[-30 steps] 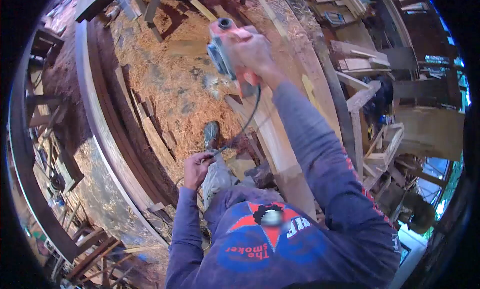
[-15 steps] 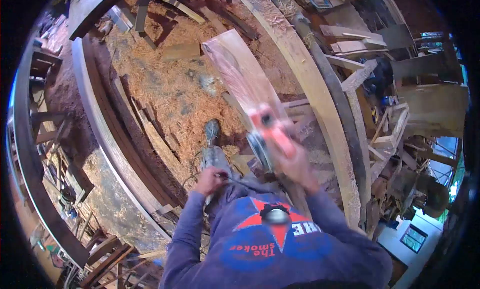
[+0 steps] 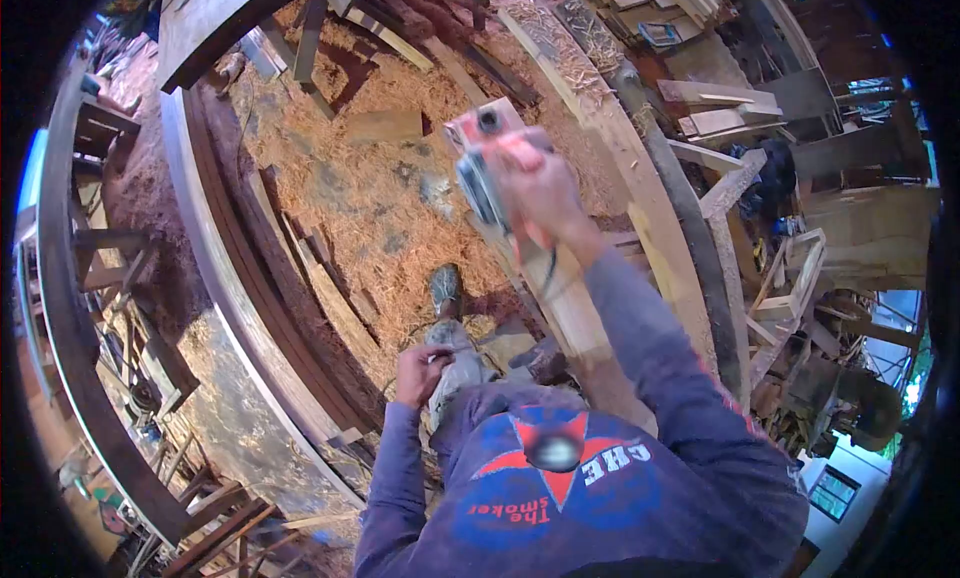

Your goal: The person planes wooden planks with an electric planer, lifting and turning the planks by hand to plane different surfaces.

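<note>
My right hand [image 3: 545, 193] is wrapped round the handle of a red and grey power planer [image 3: 484, 183], slightly blurred. The planer rests over the far end of a pale wooden board [image 3: 575, 313] that runs from near my body away from me. A dark cord hangs from the planer's rear. My left hand [image 3: 420, 374] is closed in front of my left thigh, fingers pressed together round the thin cord, little of which shows there.
Long dark beams [image 3: 240, 278] run along the left. Another long plank [image 3: 640, 188] lies right of the board. Shavings [image 3: 350, 208] and offcuts cover the ground round my shoe [image 3: 445, 288]. Stacked wood [image 3: 720, 108] and a small wooden frame [image 3: 795, 278] stand at the right.
Over the last second the planer came back along the board towards my body, then went out again to the far end. My left hand stayed low, still closed.
</note>
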`<state>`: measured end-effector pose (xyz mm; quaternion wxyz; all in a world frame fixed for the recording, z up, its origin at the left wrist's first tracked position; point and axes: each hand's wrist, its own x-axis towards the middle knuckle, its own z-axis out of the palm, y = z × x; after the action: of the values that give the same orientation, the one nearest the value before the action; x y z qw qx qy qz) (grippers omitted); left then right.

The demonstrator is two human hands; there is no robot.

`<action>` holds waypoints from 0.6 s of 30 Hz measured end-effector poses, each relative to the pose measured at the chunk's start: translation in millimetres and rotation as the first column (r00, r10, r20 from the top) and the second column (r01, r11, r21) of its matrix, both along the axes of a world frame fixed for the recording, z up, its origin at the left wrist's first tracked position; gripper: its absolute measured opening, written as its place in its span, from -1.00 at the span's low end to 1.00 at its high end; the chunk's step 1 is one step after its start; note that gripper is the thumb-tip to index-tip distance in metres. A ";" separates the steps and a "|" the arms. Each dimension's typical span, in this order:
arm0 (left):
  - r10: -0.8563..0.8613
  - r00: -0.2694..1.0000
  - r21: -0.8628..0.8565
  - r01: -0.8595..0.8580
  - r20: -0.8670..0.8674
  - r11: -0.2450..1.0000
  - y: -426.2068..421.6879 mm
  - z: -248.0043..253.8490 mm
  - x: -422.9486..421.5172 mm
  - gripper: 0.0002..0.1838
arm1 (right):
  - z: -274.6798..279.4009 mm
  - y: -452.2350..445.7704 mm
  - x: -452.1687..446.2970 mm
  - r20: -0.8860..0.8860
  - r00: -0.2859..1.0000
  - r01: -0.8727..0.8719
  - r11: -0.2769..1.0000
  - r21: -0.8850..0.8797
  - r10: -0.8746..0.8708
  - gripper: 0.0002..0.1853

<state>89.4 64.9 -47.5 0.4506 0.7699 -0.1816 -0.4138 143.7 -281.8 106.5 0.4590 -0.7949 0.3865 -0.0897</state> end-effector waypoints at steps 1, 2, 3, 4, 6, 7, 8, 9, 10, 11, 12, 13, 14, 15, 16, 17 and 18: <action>-0.003 1.000 0.000 0.003 0.001 1.000 1.2 -6.4 5.3 -0.81 | 0.5 -7.3 28.5 -0.062 0.998 -0.002 0.998 -0.059 -0.002 -0.39; 0.159 0.983 -0.071 -0.166 -0.089 0.984 1.8 -13.4 9.5 -0.82 | -19.2 -19.7 55.2 -0.042 0.998 -0.044 0.990 -0.137 0.039 -0.32; 0.303 0.934 -0.122 -0.328 -0.191 0.937 1.9 -16.5 12.3 -0.82 | -41.2 -32.2 76.6 -0.030 0.997 -0.078 0.974 -0.214 0.073 -0.25; 0.187 0.981 0.014 -0.188 0.041 0.982 -8.4 8.4 27.2 -0.84 | -50.4 -41.0 95.4 -0.016 0.996 -0.095 0.970 -0.226 0.093 -0.19; 0.214 0.976 -0.027 -0.215 -0.031 0.976 -19.9 6.0 32.2 -0.81 | -57.3 -41.0 100.7 -0.020 0.997 -0.073 0.971 -0.229 0.070 -0.14; 0.213 0.975 -0.042 -0.216 -0.064 0.975 -23.7 0.1 31.5 -0.81 | -46.0 -40.5 101.0 -0.098 0.993 -0.081 0.976 -0.204 0.062 -0.17; 0.179 0.981 -0.039 -0.182 -0.073 0.982 -23.7 -6.2 28.1 -0.81 | -36.1 -45.0 93.5 -0.173 0.983 -0.087 0.980 -0.177 0.056 -0.20; 0.159 0.986 -0.059 -0.161 -0.048 0.985 -24.8 -13.5 25.5 -0.80 | -29.3 -45.3 74.0 -0.177 0.984 -0.060 0.982 -0.178 0.028 -0.20; 0.144 0.989 -0.079 -0.145 -0.021 0.986 -26.4 -16.8 21.9 -0.80 | -21.1 -35.1 47.9 -0.090 0.995 -0.060 0.986 -0.158 0.046 -0.25; 0.123 0.992 -0.076 -0.125 -0.023 0.989 -26.9 -14.5 16.9 -0.80 | -14.6 -24.3 21.2 0.001 0.998 -0.064 0.988 -0.140 0.065 -0.30; 0.002 0.998 -0.030 -0.001 0.056 1.000 -26.4 -10.3 11.1 -0.80 | -19.3 -21.7 -11.4 0.013 0.993 -0.113 0.979 -0.169 0.117 -0.38; -0.116 0.985 0.022 0.114 0.130 0.993 -26.7 -7.6 3.7 -0.81 | -21.8 -21.1 -49.5 0.023 0.984 -0.166 0.965 -0.203 0.174 -0.45; -0.148 0.983 0.023 0.146 0.112 0.989 -26.8 -11.3 -8.0 -0.82 | -10.5 -13.6 -88.9 -0.034 0.991 -0.132 0.981 -0.140 0.129 -0.51; -0.196 0.980 0.050 0.195 0.017 0.980 -34.2 -0.1 -19.5 -0.80 | 2.0 -3.3 -130.8 -0.092 0.991 -0.101 0.992 -0.078 0.094 -0.56; -0.284 0.957 0.004 0.285 0.059 0.959 -40.4 3.1 -31.9 -0.79 | 8.4 5.1 -173.2 -0.184 0.982 -0.060 0.994 -0.091 0.042 -0.53; -0.365 0.925 -0.032 0.370 0.103 0.929 -46.4 5.1 -45.2 -0.79 | 7.9 12.1 -215.4 -0.189 0.982 -0.008 0.998 -0.066 -0.004 -0.54; -0.430 0.894 -0.098 0.443 0.127 0.891 -55.0 6.2 -61.3 -0.77 | 7.5 19.1 -257.7 -0.194 0.980 0.045 0.998 -0.042 -0.052 -0.54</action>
<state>28.1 9.8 -41.3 0.3831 0.7000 -0.3979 -0.4526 -113.9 -262.7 113.9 0.4018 -0.7986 0.4472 -0.0296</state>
